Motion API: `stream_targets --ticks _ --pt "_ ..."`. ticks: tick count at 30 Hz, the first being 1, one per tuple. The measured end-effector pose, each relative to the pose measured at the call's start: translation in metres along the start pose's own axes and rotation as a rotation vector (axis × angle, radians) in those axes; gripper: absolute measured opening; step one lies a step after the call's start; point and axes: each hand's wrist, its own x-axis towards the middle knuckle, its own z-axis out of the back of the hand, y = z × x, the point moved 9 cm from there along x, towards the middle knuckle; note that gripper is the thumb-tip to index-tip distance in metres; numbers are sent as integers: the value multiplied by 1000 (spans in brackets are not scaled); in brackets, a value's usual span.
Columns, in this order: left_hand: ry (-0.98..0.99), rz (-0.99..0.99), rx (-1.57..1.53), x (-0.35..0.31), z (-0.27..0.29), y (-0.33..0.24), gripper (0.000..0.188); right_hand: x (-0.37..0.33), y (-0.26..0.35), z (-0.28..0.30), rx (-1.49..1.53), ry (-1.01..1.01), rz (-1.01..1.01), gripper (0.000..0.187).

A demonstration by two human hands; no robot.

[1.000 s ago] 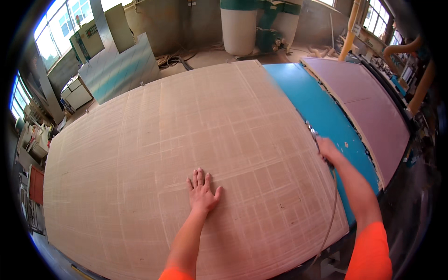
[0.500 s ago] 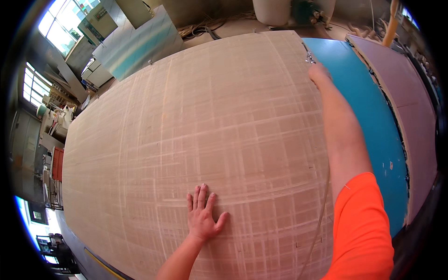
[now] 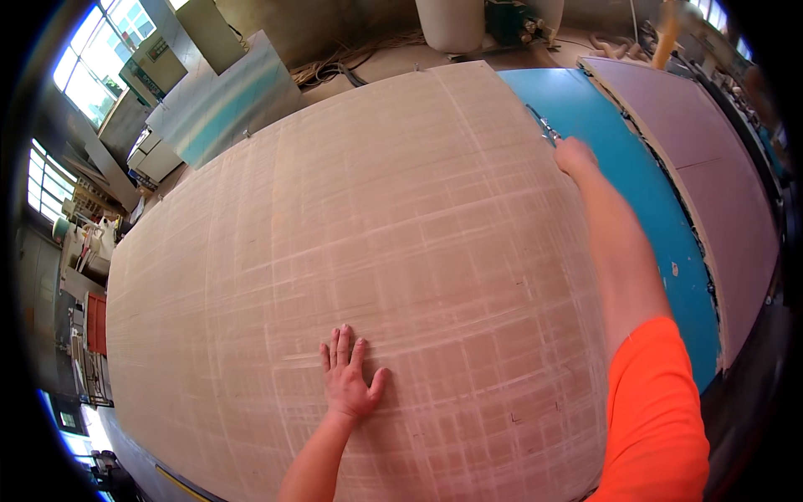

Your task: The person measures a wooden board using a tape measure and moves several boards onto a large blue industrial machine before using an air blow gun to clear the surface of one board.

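A large tan board (image 3: pixel 351 209) with a faint grid of pale streaks fills most of the view. My left hand (image 3: pixel 350 381) lies flat on its near middle, fingers spread and holding nothing. My right arm, in an orange sleeve, reaches out along the board's right edge. At its end my right hand (image 3: pixel 575 157) is closed around an air blow gun (image 3: pixel 548 130), a slim metal tool with a thin nozzle pointing away to the far left. The nozzle is over the blue panel beside the board's edge. The gun's handle is hidden in my fist.
To the right lie a blue panel (image 3: pixel 623 125) and a mauve panel (image 3: pixel 711 167) with a rough dark edge. Small metal clips (image 3: pixel 247 134) stick up along the board's far edge. Behind it are a pale barrel (image 3: pixel 452 25), coiled cords (image 3: pixel 360 63) and a leaning blue-white sheet (image 3: pixel 226 100).
My right hand has come slightly nearer with the air blow gun, along the board's right edge. The view has shifted a little to the right. My left hand stays flat; the hose no longer shows.
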Motion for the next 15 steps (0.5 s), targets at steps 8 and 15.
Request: stream_targets --ticks 8,15 --pt "-34 2 -5 -2 2 1 61 -122 -170 16 -11 26 -15 40" --pt "-50 3 -21 -3 -3 4 61 -322 -460 37 487 -188 -493 41"
